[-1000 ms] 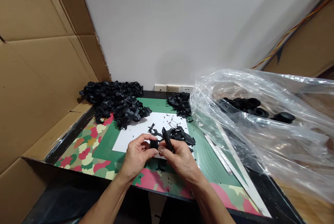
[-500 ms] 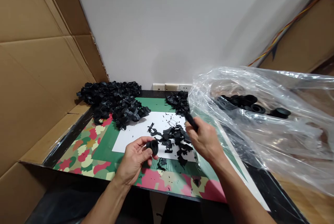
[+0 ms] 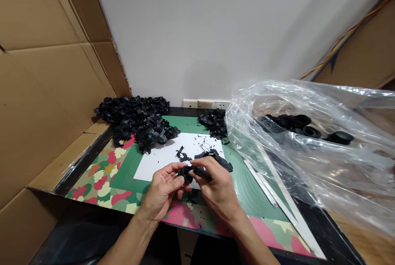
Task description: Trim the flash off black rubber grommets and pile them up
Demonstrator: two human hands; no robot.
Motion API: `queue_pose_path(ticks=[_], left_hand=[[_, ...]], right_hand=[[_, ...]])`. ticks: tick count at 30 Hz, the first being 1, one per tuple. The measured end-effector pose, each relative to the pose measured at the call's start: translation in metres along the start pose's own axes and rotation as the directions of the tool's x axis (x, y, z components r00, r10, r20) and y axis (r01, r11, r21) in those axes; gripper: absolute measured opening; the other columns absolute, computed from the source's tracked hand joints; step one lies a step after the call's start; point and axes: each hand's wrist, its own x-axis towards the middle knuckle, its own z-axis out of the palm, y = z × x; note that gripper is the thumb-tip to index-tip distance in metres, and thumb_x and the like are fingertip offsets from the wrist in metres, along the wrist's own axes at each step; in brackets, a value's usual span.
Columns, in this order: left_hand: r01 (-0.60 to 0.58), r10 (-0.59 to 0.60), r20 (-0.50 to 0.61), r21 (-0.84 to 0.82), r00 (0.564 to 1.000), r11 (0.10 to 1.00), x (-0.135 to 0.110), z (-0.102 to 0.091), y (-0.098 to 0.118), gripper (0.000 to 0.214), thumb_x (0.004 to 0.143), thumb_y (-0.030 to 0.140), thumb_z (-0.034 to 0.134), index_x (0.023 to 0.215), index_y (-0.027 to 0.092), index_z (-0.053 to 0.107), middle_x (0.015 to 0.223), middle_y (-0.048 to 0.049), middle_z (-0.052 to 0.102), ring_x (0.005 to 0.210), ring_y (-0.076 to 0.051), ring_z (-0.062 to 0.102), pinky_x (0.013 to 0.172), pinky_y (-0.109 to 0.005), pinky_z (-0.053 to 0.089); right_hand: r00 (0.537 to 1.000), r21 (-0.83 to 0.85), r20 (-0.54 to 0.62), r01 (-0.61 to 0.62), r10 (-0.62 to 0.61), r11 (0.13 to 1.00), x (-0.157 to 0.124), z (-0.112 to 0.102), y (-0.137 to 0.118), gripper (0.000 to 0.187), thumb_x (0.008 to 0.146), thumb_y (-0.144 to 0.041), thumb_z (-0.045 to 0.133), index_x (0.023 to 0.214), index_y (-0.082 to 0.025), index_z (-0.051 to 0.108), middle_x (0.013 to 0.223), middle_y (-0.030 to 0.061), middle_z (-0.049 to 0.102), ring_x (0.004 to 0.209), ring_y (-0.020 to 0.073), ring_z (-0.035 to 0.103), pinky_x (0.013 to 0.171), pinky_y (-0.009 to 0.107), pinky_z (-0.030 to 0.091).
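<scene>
While the left hand [image 3: 162, 189] is pinching a hollow black piece [image 3: 185, 174] between thumb and fingers, the right hand [image 3: 219, 185] is grasping a dark tool [image 3: 202, 173], its end pointing toward the piece's opening. The piece is hovering over a white sheet [image 3: 148, 167]. Black scraps [image 3: 222, 162] are lying beyond the right hand; a black heap [image 3: 138, 117] is occupying the far left.

Cardboard [image 3: 46, 71] stands left of the wall sockets [image 3: 205, 104] and twisted wires [image 3: 348, 34].
</scene>
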Motion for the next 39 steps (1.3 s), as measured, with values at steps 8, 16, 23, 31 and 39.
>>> queue_pose_path(ticks=[8, 16, 23, 31, 39], left_hand=[[0.037, -0.039, -0.106, -0.014, 0.994, 0.999, 0.003, 0.016, 0.000, 0.033, 0.053, 0.034, 0.084, 0.061, 0.012, 0.061, 0.052, -0.0011, 0.059, 0.042, -0.010, 0.052, 0.040, -0.021, 0.045], [-0.352, 0.309, -0.456, -0.010, 0.835, 0.936, 0.004, 0.007, 0.017, 0.028, 0.051, 0.026, 0.083, 0.063, 0.011, 0.064, 0.068, -0.0018, 0.066, 0.050, -0.013, 0.063, 0.045, -0.020, 0.048], [-0.220, 0.213, -0.186, -0.020, 0.959, 0.975, -0.001, -0.003, 0.015, 0.034, 0.068, 0.042, 0.075, 0.079, 0.011, 0.065, 0.068, -0.0037, 0.064, 0.054, -0.014, 0.063, 0.048, -0.022, 0.050], [-0.158, 0.154, -0.184, -0.006, 0.971, 0.987, 0.000, -0.005, 0.006, 0.038, 0.069, 0.045, 0.075, 0.082, 0.012, 0.063, 0.068, -0.0049, 0.066, 0.053, -0.014, 0.061, 0.050, -0.022, 0.049], [-0.162, 0.158, -0.164, -0.009, 0.974, 0.987, 0.002, -0.004, 0.003, 0.036, 0.070, 0.043, 0.075, 0.084, 0.011, 0.066, 0.081, -0.0079, 0.067, 0.060, -0.016, 0.065, 0.052, -0.023, 0.050]], right_hand=[[0.966, -0.299, 0.070, 0.260, -0.251, 0.918, -0.006, 0.015, -0.006, 0.016, 0.085, -0.010, 0.041, 0.079, -0.017, 0.054, 0.071, 0.0044, 0.058, 0.053, 0.0121, 0.054, 0.045, 0.020, 0.039], [0.957, -0.175, -0.249, -0.197, 0.151, 0.965, -0.015, -0.004, 0.001, 0.016, 0.087, -0.026, 0.042, 0.076, -0.020, 0.051, 0.060, -0.0002, 0.054, 0.050, 0.0148, 0.050, 0.048, 0.025, 0.039], [0.893, -0.052, -0.080, -0.448, 0.443, 0.893, -0.013, -0.015, 0.001, 0.031, 0.087, -0.045, 0.040, 0.073, -0.021, 0.052, 0.060, -0.0006, 0.051, 0.054, 0.0168, 0.045, 0.050, 0.026, 0.036], [0.909, -0.106, -0.033, -0.417, 0.416, 0.903, -0.013, -0.012, 0.010, 0.034, 0.086, -0.046, 0.041, 0.072, -0.020, 0.057, 0.060, 0.0027, 0.057, 0.054, 0.0193, 0.049, 0.052, 0.028, 0.038], [0.933, -0.116, -0.105, -0.355, 0.344, 0.928, -0.009, -0.020, 0.017, 0.023, 0.083, -0.034, 0.046, 0.090, -0.018, 0.060, 0.082, 0.0079, 0.067, 0.074, 0.0235, 0.061, 0.064, 0.033, 0.046]])
